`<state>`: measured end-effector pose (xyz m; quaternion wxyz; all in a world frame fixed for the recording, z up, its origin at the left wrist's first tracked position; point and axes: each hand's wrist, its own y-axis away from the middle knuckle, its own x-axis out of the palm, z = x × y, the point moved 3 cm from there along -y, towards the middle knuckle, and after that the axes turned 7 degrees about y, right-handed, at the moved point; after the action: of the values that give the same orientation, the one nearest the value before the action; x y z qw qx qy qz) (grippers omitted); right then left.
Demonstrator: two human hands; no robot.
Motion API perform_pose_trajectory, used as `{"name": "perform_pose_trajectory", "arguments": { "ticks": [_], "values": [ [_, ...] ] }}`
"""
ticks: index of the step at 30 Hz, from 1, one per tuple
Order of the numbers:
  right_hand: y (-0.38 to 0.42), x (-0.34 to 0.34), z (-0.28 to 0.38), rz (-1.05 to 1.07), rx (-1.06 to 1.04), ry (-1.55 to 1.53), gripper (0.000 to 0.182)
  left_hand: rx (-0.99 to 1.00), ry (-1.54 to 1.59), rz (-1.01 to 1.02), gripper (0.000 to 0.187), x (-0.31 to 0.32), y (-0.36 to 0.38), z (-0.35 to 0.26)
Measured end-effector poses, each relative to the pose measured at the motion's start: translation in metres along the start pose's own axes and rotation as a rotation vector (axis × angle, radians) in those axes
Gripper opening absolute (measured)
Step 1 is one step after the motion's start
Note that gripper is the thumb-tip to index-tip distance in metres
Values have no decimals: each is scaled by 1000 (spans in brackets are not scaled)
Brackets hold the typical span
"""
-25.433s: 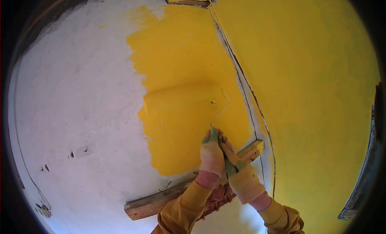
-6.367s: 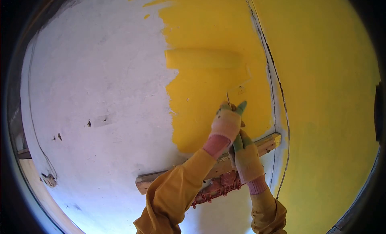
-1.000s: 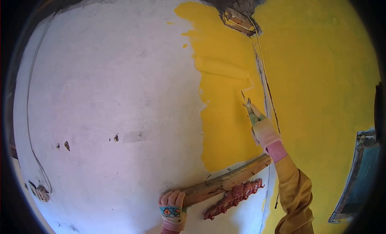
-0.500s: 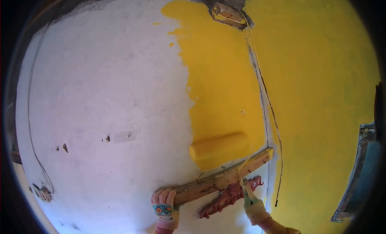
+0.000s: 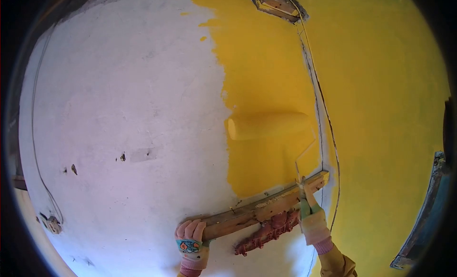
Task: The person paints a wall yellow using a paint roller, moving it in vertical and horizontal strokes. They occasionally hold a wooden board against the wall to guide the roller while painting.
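"While the right hand [image 5: 312, 220] gripped the handle, where did the paint roller [image 5: 269, 126] lie?"

"Its sleeve lay nearly level across the yellow patch [image 5: 257, 72], above the wooden board [image 5: 257, 214]. The thin wire frame [image 5: 304, 152] bent from its right end down to that hand."

"How near was it to the edges?"

"The left end sat just beside the ragged border with the white wall [image 5: 124, 100], and the right end stopped short of the dark crack [image 5: 319, 110]. Yellow ran a long way above the sleeve, with a shorter band between it and the board."

"And the left hand [image 5: 192, 239]?"

"Gloved like the other, it had its fingers curled over the board's left end. The right hand showed in front of the board near its right end; I couldn't tell whether they touched."

"What bordered the room around them?"

"A red rack [image 5: 266, 234] hung just below the board, between the hands. White wall spread broadly leftward to a cord [image 5: 34, 100] at the far left, while another yellow surface [image 5: 381, 110] widened right of the crack toward a dark-edged frame [image 5: 423, 210]. Up top, a rough hollow [image 5: 278, 5] held wood, well apart from the roller."
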<state>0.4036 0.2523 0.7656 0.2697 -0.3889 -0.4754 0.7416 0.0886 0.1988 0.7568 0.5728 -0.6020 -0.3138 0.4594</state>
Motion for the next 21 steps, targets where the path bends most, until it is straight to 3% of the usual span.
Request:
{"name": "perform_pose_trajectory", "arguments": {
  "ticks": [1,5,7,8,10,11,17,19,21],
  "values": [
    [8,-4,1,-100,-166,208,43,-5,5,-4,57,0,-2,-1],
    [39,-18,3,-152,-290,364,50,-18,8,2,58,-1,-1,-2],
    [50,-20,11,172,124,-79,42,-5,20,-11,58,1,0,-1],
    [54,-18,15,164,122,-77,42,1,19,-23,58,1,0,-1],
    [76,-1,7,278,705,-673,46,-2,16,-20,58,2,1,0],
    [84,4,3,265,577,-597,41,-11,17,-17,58,3,1,0],
    [45,-2,1,228,426,-436,45,-17,1,-38,58,3,-1,-4],
    [9,-6,2,-69,-296,437,51,-30,10,-18,59,5,1,-2],
    [-28,-23,11,83,-162,58,50,-38,6,-7,59,5,2,-2]
  ]
}}
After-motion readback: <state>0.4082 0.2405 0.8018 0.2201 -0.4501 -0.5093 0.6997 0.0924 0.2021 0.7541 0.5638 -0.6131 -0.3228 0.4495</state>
